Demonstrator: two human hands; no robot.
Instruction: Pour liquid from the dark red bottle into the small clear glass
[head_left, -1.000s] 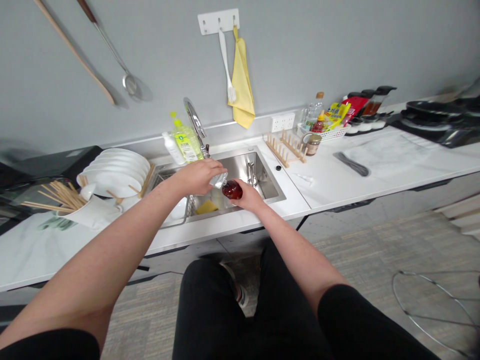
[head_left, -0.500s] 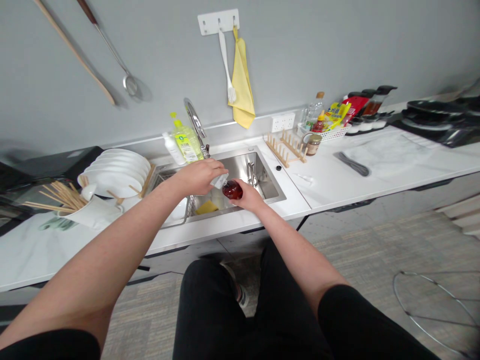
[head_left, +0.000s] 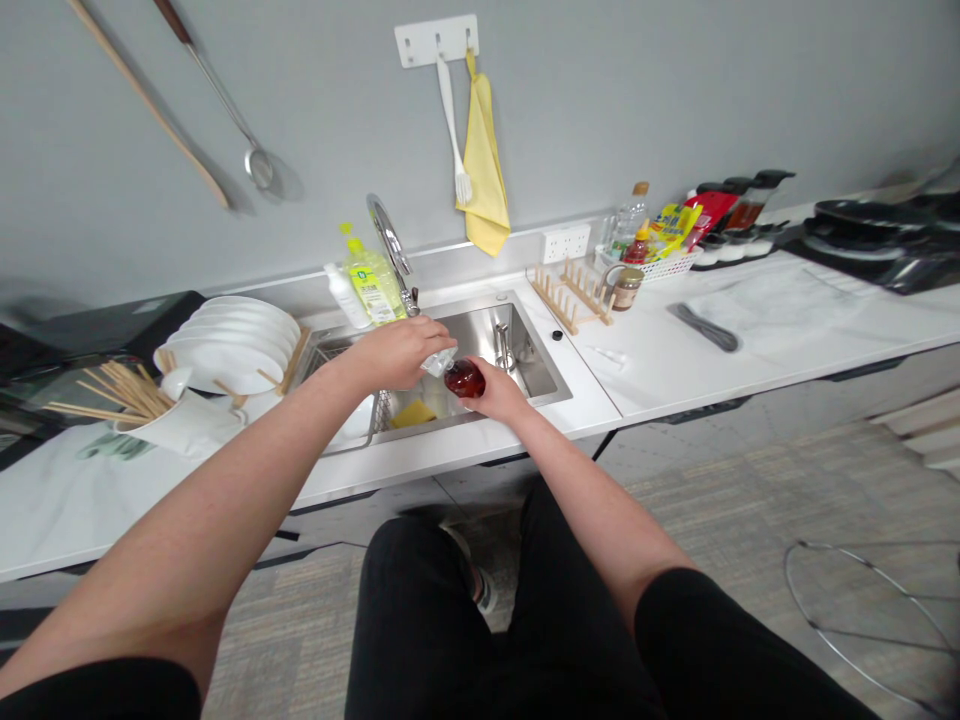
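Over the sink (head_left: 564, 385), my left hand (head_left: 401, 352) is closed round a small clear, whitish thing, apparently a plastic packet (head_left: 439, 361). Its end meets the neck side of a dark red-brown bottle (head_left: 465, 379). My right hand (head_left: 500, 392) grips that bottle, which lies tilted with its neck toward the left. Whether anything passes between the two I cannot tell. A small black cap (head_left: 557, 336) rests on the counter right of the sink. Inside the sink is a yellow sponge cloth (head_left: 413, 414).
Behind the sink stand a faucet (head_left: 390, 235) and a yellow-green soap bottle (head_left: 375, 285). Stacked white plates (head_left: 232, 345) and a container of chopsticks (head_left: 184, 425) are at left. To the right are a wooden rack (head_left: 574, 295), a jar (head_left: 627, 289) and a seasoning basket (head_left: 667, 266).
The clear packet in my left hand has shifted slightly and looks more crumpled. Both hands and the red-brown bottle stay almost where they were.
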